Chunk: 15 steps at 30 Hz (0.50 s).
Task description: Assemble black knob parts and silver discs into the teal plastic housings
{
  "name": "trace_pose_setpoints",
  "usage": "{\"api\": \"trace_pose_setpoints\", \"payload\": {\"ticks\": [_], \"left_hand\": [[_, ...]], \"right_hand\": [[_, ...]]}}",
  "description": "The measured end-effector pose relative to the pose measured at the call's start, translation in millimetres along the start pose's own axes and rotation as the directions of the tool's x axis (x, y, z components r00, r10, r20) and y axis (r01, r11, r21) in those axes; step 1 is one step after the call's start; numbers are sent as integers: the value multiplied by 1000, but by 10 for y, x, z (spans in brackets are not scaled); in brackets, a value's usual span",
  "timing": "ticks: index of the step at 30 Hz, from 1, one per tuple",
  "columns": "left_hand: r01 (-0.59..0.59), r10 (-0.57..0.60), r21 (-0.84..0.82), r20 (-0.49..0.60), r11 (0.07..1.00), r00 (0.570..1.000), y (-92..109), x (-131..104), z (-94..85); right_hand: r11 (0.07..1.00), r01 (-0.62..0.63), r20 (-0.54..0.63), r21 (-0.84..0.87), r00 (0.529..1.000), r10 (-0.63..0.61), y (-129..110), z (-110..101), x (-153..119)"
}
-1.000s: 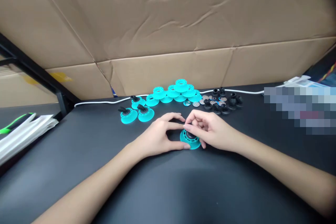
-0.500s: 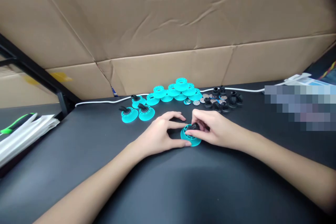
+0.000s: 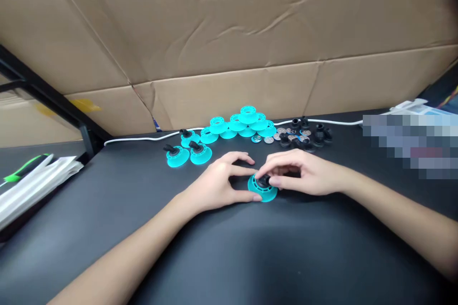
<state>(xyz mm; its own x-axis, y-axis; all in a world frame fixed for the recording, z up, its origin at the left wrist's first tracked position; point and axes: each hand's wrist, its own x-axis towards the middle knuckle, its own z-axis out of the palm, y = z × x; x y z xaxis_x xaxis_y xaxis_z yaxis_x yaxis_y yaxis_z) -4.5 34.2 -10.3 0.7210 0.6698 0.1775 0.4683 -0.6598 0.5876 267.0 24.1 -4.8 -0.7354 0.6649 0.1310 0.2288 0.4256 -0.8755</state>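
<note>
A turquoise flared plastic base (image 3: 269, 194) with a slotted ring on top sits on the dark table in front of me. My left hand (image 3: 223, 181) grips its left side between thumb and fingers. In the ring's centre is a black plastic fitting (image 3: 264, 180). My right hand (image 3: 306, 171) has thumb and forefinger around that fitting, partly covering it. To the left, three similar turquoise bases (image 3: 178, 157) stand with black fittings tilted up out of them.
Behind my hands is a stack of turquoise bases (image 3: 247, 115). Right of it lie several round metallic discs (image 3: 268, 140) and loose black fittings (image 3: 319, 134). A white cable (image 3: 143, 139) runs along the cardboard wall (image 3: 229, 90). White packets (image 3: 60, 171) and a green-black tool (image 3: 28, 167) are at left.
My right hand's fingers have shifted their hold on the black fitting, the forefinger now reaching over its far side. My left hand keeps the base nearly in place.
</note>
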Motion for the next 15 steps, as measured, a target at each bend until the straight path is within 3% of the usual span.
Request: {"api": "trace_pose_setpoints", "payload": {"ticks": [3,10,15], "left_hand": [[3,-3,-4,0,1000,1000,-10,-3,9],[-8,8,0,7,1000,1000,-9,-14,-3],[-28,28,-9,13,1000,1000,-8,-20,-13]], "right_hand": [[1000,26,35,-3,999,-26,38,-51,12],[998,-47,-117,-39,992,42,-38,156,48],[996,-65,-151,-53,987,56,-88,245,43]]}}
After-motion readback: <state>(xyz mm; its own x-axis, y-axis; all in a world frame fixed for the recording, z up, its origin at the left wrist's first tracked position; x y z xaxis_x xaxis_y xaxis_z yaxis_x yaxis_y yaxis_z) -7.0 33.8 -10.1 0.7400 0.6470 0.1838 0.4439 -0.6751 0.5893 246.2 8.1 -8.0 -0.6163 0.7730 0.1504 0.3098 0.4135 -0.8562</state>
